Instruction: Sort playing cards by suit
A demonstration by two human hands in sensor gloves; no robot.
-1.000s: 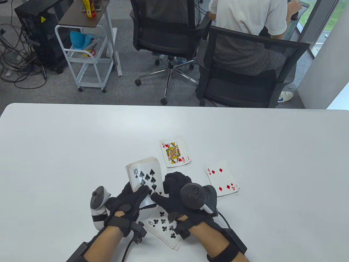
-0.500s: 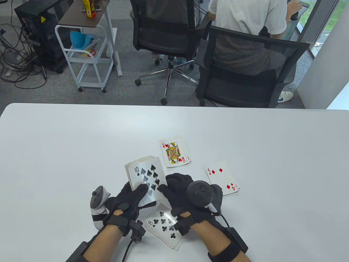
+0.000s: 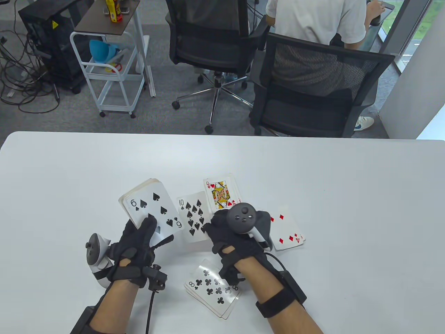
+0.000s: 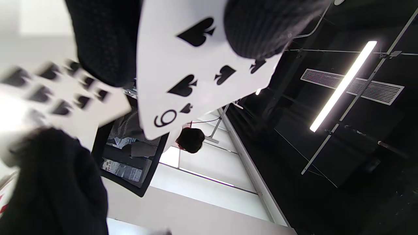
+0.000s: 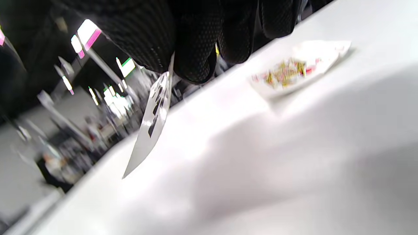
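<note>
Right grip [image 3: 222,236] pinches ten of spades [image 3: 191,215], long axis pointing away, lifted edge-on.

beyond the white table [image 3: 69,167] stand two black mesh office chairs [image 3: 313,90]; a person in a white shirt [image 3: 316,19] sits behind the right one, back turned; at far left a white wheeled cart [image 3: 111,69] carries a blue bowl-like thing [image 3: 100,50] on its middle shelf and a yellow packet [image 3: 113,10] on top; a black computer case [image 3: 48,34] with tangled cables stands beside it.

Left hand [image 3: 137,240] grips a fanned stack, thumb on top; right hand [image 3: 231,233] pinches one card
</note>
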